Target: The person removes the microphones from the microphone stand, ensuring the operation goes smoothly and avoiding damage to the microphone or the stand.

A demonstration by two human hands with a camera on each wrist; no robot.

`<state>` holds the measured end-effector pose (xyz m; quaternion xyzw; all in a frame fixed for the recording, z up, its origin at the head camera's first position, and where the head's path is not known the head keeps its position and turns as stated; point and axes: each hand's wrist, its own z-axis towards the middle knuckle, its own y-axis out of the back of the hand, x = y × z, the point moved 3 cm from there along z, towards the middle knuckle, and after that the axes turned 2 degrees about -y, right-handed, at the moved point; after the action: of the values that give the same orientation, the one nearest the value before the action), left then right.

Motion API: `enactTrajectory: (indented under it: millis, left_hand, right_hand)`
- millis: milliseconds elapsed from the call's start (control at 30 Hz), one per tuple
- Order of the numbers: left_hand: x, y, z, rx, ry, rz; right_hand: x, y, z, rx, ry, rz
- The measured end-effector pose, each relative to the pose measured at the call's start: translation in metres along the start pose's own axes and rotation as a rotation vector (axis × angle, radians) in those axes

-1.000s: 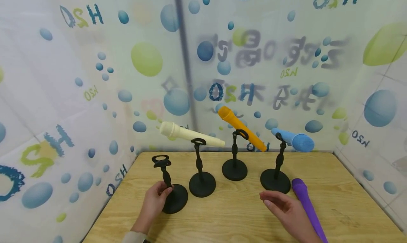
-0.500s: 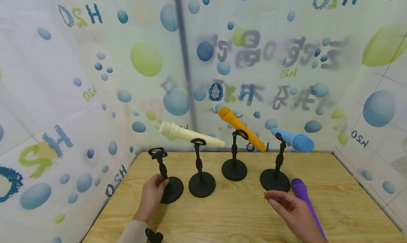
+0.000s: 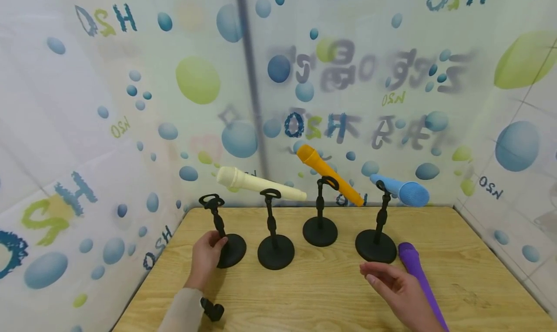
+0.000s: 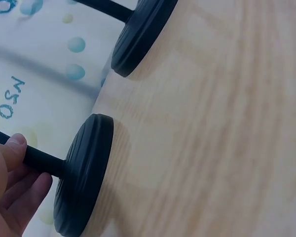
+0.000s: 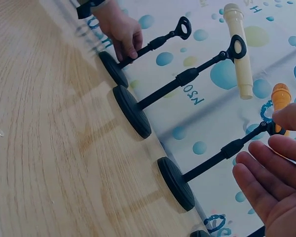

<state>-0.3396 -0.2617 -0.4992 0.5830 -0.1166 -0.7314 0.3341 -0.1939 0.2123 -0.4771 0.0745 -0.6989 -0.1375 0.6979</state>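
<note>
At the left of the table, my left hand [image 3: 205, 258] grips the pole of a black desk microphone stand [image 3: 232, 251], thumb and fingers round it just above the round base. In the left wrist view that base [image 4: 86, 177] meets the tabletop, and the stand's ring holder [image 3: 212, 200] carries no microphone. My right hand [image 3: 402, 293] hovers at the right with loosely bent fingers and holds nothing. Beside it, partly behind it, a purple microphone [image 3: 417, 269] lies on the table. The right wrist view shows the right palm [image 5: 281, 207] with its fingers apart.
Three more black stands hold a cream microphone [image 3: 261, 183], an orange microphone [image 3: 330, 175] and a blue microphone [image 3: 402, 191]. The wooden table [image 3: 313, 298] ends at a patterned curtain [image 3: 200, 129]. A black wrist mount [image 3: 212, 310] sits by the left sleeve.
My left hand has moved the leftmost stand away from me and slightly left, toward the table's back. My right hand has shifted only slightly; the other stands stay put.
</note>
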Motion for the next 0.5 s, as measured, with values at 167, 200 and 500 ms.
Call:
enactTrajectory:
  millis: [167,200,500]
  left_hand:
    - [0.003,0.000,0.009,-0.033,0.004,0.013]
    - [0.003,0.000,0.010,-0.039,0.004,0.018]
    - [0.001,0.002,0.015,-0.052,-0.005,0.044]
  right_hand:
    - [0.000,0.000,-0.001,0.001,0.000,0.005]
    - [0.000,0.000,-0.001,0.005,-0.002,0.008]
    - [-0.002,-0.006,0.002,0.068,0.006,0.037]
